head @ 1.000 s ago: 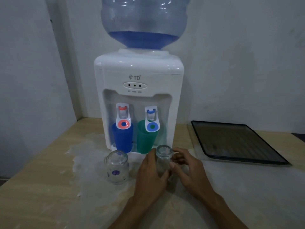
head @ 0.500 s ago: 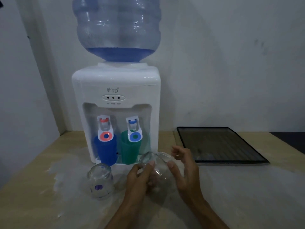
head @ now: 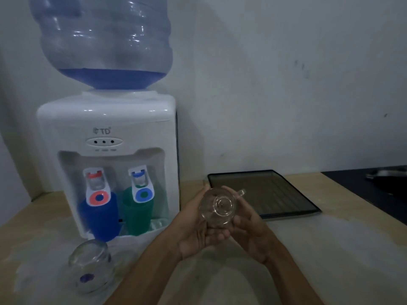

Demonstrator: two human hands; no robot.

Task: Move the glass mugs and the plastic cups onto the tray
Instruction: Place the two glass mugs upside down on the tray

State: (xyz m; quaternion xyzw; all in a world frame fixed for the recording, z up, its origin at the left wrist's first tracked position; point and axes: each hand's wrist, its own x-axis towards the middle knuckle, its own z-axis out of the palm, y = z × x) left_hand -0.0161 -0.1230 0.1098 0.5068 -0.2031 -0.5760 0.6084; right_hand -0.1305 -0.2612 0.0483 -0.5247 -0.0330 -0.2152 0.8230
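Both of my hands hold a clear glass mug (head: 218, 206) in the air in front of the tray, tipped on its side with its base toward me and its handle pointing right. My left hand (head: 196, 230) cups it from the left and below, my right hand (head: 251, 230) from the right. A second glass mug (head: 91, 266) with a purple mark stands upside down on the table at lower left. A blue plastic cup (head: 100, 217) and a green plastic cup (head: 137, 211) sit under the dispenser's taps. The dark tray (head: 284, 211) lies bare to the right.
A white water dispenser (head: 105, 133) with a large blue bottle (head: 103, 40) stands at the left against the wall. A dark counter (head: 374, 190) with a metal object adjoins the table's far right. The wooden table (head: 330, 249) has pale patches.
Both hands lifted the mug off the table and tipped it onto its side. It has risen and moved right, toward the tray. The view has shifted.
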